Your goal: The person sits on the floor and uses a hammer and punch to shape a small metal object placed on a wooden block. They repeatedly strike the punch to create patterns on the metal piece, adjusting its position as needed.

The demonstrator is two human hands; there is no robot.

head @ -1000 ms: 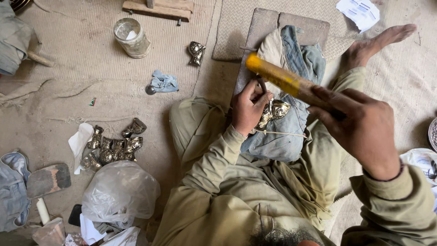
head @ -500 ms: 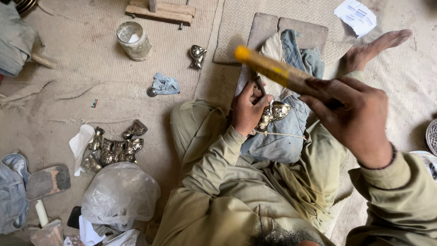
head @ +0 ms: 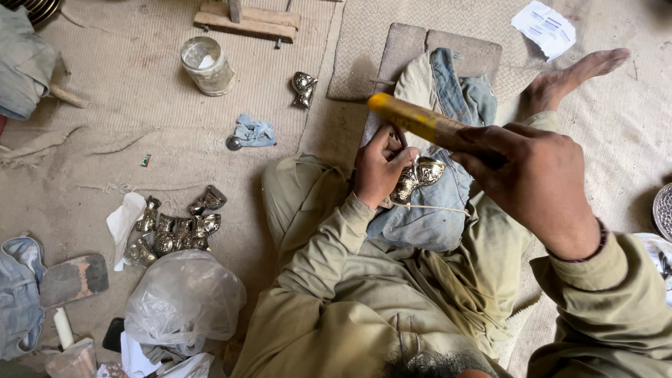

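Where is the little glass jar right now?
In the head view, the glass jar stands on the woven mat at upper left, just below the wooden block and left of a lone shiny metal piece, well away from both hands.

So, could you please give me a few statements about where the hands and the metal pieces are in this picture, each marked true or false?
1. The right hand grips a yellow-handled tool raised above the lap. True.
2. The left hand lies open on the mat, touching nothing. False: it holds a shiny embossed metal piece down on the blue cloth pad on the lap.
3. A heap of similar metal pieces lies on the floor mat beside a white plastic bag. True.
4. The glass jar stands on the person's lap. False: it stands on the mat, far from both hands.
5. A single metal piece lies alone on the mat near the wooden block. True.
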